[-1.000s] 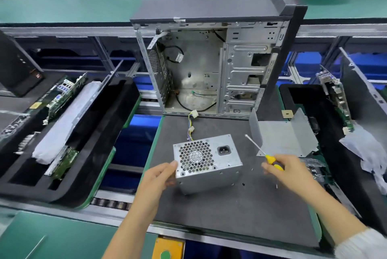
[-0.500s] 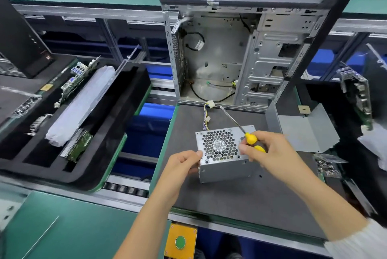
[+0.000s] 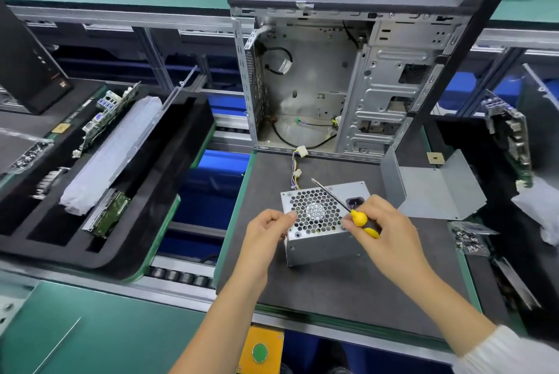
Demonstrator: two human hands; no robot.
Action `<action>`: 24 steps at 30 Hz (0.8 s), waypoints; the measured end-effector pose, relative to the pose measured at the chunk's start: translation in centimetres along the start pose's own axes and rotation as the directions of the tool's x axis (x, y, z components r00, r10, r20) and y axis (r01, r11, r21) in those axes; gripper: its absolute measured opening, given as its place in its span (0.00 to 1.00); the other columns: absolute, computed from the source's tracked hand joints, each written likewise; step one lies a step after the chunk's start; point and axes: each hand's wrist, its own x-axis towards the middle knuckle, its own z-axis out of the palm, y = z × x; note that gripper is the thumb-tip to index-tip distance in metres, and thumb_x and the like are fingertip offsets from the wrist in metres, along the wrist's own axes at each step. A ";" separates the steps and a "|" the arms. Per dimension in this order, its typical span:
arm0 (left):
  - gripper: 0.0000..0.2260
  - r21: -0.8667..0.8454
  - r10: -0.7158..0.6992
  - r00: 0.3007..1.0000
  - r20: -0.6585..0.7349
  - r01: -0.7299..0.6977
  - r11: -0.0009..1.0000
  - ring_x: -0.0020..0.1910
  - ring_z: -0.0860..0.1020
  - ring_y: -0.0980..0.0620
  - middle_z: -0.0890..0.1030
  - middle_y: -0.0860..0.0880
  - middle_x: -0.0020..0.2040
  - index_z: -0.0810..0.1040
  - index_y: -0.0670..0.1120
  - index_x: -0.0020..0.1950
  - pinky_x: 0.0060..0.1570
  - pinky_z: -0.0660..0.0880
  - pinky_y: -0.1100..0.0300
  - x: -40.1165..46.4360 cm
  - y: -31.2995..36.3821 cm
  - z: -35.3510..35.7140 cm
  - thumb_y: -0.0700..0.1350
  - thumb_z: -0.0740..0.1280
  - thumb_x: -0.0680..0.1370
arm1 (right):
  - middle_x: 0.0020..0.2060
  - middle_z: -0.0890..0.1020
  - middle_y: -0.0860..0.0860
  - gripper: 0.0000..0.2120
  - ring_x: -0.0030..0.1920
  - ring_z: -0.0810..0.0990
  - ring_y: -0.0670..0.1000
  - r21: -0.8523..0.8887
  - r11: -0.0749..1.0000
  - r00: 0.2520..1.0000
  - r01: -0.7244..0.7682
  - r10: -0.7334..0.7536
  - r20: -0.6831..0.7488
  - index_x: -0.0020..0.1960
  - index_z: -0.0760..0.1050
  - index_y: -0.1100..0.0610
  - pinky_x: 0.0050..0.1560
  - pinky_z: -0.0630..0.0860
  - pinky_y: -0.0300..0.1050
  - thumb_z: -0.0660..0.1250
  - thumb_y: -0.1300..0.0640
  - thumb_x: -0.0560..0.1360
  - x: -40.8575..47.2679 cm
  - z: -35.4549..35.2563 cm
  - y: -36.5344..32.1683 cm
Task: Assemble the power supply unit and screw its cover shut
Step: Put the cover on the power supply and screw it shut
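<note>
Two hands steady a power supply unit [image 3: 317,222] on the worktop [image 3: 332,280].
Left hand [image 3: 266,231] pinches its edge; right hand [image 3: 384,225] grips a yellow-handled screwdriver [image 3: 358,218].

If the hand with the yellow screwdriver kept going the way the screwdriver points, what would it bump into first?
The right hand aims the screwdriver up and left over the power supply. Going on, its tip would probably meet the colored wires first, though depth is hard to judge.

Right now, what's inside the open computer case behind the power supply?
Inside the computer case: bare metal walls, a drive cage at right, loose black cables along the floor. No boards visible. The cage's interior is hidden.
</note>
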 end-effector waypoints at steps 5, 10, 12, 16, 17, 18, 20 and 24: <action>0.10 -0.041 -0.014 0.998 -0.057 0.011 0.999 0.45 0.81 0.51 0.85 0.49 0.42 0.76 0.42 0.49 0.61 0.72 0.47 0.4 -0.6 0.3 0.47 0.72 0.76 | 0.35 0.71 0.45 0.09 0.29 0.71 0.49 -0.141 0.984 0.987 0.112 -0.127 -0.100 0.37 0.74 0.53 0.27 0.69 0.42 0.72 0.54 0.72 -0.5 0.9 0.0; 0.15 0.008 0.021 0.988 -0.156 -0.020 1.000 0.42 0.82 0.60 0.86 0.53 0.42 0.77 0.44 0.53 0.44 0.73 0.64 0.8 -0.5 1.3 0.54 0.72 0.75 | 0.35 0.75 0.49 0.06 0.26 0.68 0.48 -0.267 0.916 0.938 0.298 -0.334 -0.098 0.39 0.78 0.57 0.21 0.67 0.40 0.75 0.61 0.68 -0.8 0.9 0.6; 0.15 0.020 0.043 0.984 -0.175 -0.040 0.999 0.37 0.82 0.60 0.85 0.52 0.39 0.76 0.43 0.52 0.37 0.74 0.68 1.3 -0.1 1.7 0.53 0.72 0.75 | 0.35 0.76 0.50 0.03 0.27 0.71 0.49 -0.285 0.889 0.915 0.357 -0.395 -0.087 0.40 0.80 0.57 0.22 0.66 0.38 0.74 0.62 0.68 -0.8 0.9 1.0; 0.14 0.132 0.061 0.988 -0.141 -0.042 0.990 0.42 0.82 0.57 0.83 0.53 0.44 0.74 0.45 0.54 0.37 0.75 0.66 2.9 1.6 2.3 0.52 0.72 0.76 | 0.34 0.76 0.50 0.05 0.27 0.71 0.50 -0.249 0.867 0.882 0.432 -0.464 -0.083 0.44 0.83 0.57 0.25 0.69 0.38 0.72 0.60 0.68 -0.8 0.6 1.8; 0.15 0.209 0.080 0.990 -0.120 -0.054 0.976 0.45 0.81 0.56 0.82 0.51 0.47 0.74 0.46 0.54 0.39 0.74 0.64 3.3 1.9 2.5 0.54 0.72 0.75 | 0.34 0.76 0.49 0.06 0.27 0.71 0.49 -0.235 0.868 0.883 0.437 -0.464 -0.072 0.45 0.83 0.57 0.25 0.68 0.38 0.72 0.60 0.68 -0.8 0.6 2.0; 0.16 0.299 0.113 0.989 -0.094 -0.080 0.951 0.46 0.80 0.55 0.81 0.50 0.49 0.74 0.47 0.54 0.40 0.73 0.65 3.6 2.1 2.6 0.54 0.72 0.75 | 0.34 0.76 0.48 0.07 0.28 0.70 0.48 -0.215 0.877 0.890 0.430 -0.452 -0.063 0.46 0.84 0.56 0.25 0.68 0.38 0.72 0.60 0.68 -0.9 0.5 2.0; 0.15 0.441 0.187 0.981 -0.043 -0.149 0.885 0.40 0.78 0.60 0.81 0.50 0.46 0.76 0.46 0.52 0.33 0.70 0.71 3.9 2.4 3.0 0.54 0.73 0.74 | 0.35 0.74 0.45 0.05 0.29 0.69 0.45 -0.098 0.926 0.928 0.364 -0.369 -0.045 0.45 0.83 0.54 0.28 0.67 0.36 0.72 0.59 0.70 -1.0 0.3 2.0; 0.12 0.449 0.241 0.971 -0.011 -0.211 0.868 0.33 0.78 0.59 0.82 0.49 0.39 0.78 0.44 0.48 0.26 0.69 0.70 4.1 2.3 3.2 0.51 0.74 0.74 | 0.32 0.68 0.45 0.12 0.30 0.66 0.45 0.134 0.982 0.991 0.129 -0.131 0.005 0.33 0.73 0.49 0.31 0.63 0.38 0.71 0.56 0.73 -0.2 -0.2 1.5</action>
